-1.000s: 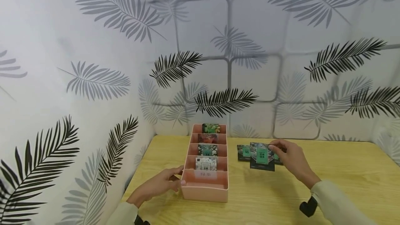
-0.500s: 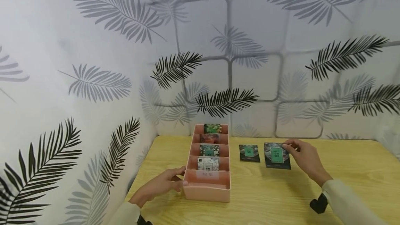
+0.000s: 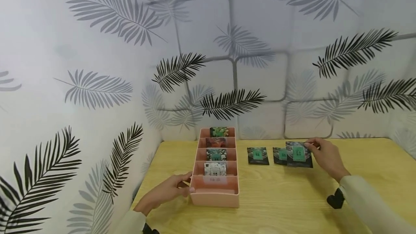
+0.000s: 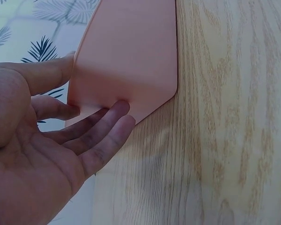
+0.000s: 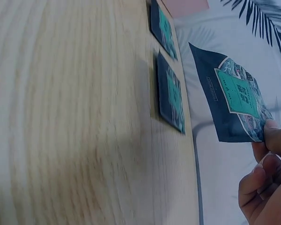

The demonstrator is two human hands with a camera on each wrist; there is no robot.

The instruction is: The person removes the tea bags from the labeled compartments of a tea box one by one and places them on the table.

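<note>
The dark, green-labelled, square plastic-looking sachet (image 3: 298, 154) should be light, bendy and slightly slick — best taken by an edge — and is above the pale wooden surface (image 3: 279, 201), one corner pinched in the right hand's (image 3: 328, 157) fingers. The left hand (image 3: 166, 191), fingers relaxed, touches the pink plastic box (image 3: 216, 200).

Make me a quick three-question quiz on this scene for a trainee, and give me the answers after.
1. Which hand holds a packet?
2. True or false: the left hand touches the pink box.
3. How many other packets lie on the table outside the pink box: A one, B two, or C four?

Key: 1. The right hand. 2. True. 3. B, two.
</note>
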